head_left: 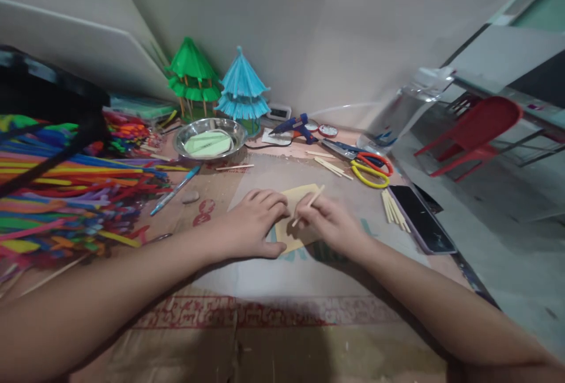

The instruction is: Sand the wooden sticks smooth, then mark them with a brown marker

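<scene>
Paper (286, 237), yellow, lay on tabletop (189, 347) in head view. Left hand (258, 221) rested at its edge, fingers (270, 199) loosely spread, gripping nothing visible; right hand (325, 220) pinched thin stick (316, 195) above. I judged paper light, creasable, best held by edges; stick stiff, snappable.

I could steer in over bare cardboard (269, 353) at bottom centre, but scissors (356, 155) and a phone (422, 218) obstruct centre right (bottle (401, 113) farther up), and pipe cleaners (57, 195) crowd the left edge.
</scene>
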Motion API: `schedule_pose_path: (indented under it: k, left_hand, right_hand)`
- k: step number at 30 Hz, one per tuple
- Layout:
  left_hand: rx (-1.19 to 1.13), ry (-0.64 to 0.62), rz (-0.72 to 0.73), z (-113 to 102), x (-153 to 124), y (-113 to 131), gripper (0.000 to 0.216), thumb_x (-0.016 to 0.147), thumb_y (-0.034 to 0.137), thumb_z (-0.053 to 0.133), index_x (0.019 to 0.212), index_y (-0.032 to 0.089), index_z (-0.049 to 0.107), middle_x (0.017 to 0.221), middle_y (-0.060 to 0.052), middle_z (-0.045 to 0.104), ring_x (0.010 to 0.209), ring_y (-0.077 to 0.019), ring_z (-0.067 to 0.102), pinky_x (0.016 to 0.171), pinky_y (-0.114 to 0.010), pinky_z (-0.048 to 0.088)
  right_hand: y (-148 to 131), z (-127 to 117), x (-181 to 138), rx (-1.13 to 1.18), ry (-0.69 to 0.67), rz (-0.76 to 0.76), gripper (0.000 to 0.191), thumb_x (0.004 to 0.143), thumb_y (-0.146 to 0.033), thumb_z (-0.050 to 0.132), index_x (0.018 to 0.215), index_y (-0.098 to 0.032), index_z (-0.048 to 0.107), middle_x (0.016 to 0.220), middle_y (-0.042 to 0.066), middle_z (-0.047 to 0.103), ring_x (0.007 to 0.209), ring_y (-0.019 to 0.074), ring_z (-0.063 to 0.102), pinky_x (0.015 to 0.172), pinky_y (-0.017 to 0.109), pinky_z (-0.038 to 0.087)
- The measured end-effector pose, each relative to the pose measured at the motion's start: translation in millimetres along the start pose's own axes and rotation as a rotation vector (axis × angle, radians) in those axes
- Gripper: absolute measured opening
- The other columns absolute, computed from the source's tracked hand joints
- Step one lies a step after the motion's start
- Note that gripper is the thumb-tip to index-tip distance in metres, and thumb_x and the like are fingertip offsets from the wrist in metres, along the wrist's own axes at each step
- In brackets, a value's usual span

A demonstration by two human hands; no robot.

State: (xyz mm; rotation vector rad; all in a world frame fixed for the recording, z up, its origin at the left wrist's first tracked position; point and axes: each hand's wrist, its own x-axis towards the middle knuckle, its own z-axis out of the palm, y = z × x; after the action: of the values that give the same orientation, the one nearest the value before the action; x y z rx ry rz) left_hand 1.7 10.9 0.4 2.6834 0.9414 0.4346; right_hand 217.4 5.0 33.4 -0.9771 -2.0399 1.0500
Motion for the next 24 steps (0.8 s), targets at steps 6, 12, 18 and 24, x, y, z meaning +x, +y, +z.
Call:
schedule_pose_path:
  k: [6,12,18,24]
  left_hand:
    - [-0.001,0.14,-0.026,-33.1,3.5,20.7,0.023,0.092,0.039,0.064,0.107,0.021,0.064,0.119,-0.008,0.064,0.114,-0.0254,0.058,0.099,-0.043,0.043]
    - [-0.228,0.671,0.184,-87.5,9.8,84.6,0.011,0.095,0.02,0.062,0.105,0.023,0.063,0.103,-0.003,0.068,0.099,-0.0159,0.064,0.089,-0.031,0.051]
    - [-0.097,0.806,0.331,-94.2,5.8,98.0,0.017,0.092,0.012,0.066,0.102,0.026,0.068,0.103,-0.002,0.064,0.098,-0.0133,0.064,0.088,-0.028,0.053]
    - [-0.319,0.816,0.185,-95.3,-5.5,99.7,0.01,0.095,0.02,0.062,0.101,0.024,0.069,0.103,-0.004,0.07,0.097,-0.0165,0.066,0.089,-0.033,0.054]
  right_hand:
    - [-51.7,-17.6,-2.8,0.761,0.078,0.068,0.036,0.085,-0.054,0.069,0.077,-0.021,0.059,0.049,-0.007,0.048,0.052,0.0115,0.045,0.061,0.026,0.039]
    - [-86.4,-14.1,-6.9,0.84,0.117,0.052,0.036,0.082,-0.055,0.069,0.074,-0.023,0.055,0.053,-0.006,0.041,0.056,0.013,0.043,0.066,0.03,0.044]
    - [-98.9,2.1,-16.1,0.992,0.097,0.067,0.042,0.075,-0.054,0.078,0.071,-0.021,0.052,0.057,-0.007,0.036,0.059,0.0114,0.04,0.066,0.027,0.044]
    - [-88.7,7.2,-18.4,0.929,0.052,0.129,0.037,0.083,-0.051,0.073,0.102,-0.022,0.06,0.079,-0.002,0.057,0.065,0.0107,0.05,0.064,0.025,0.044]
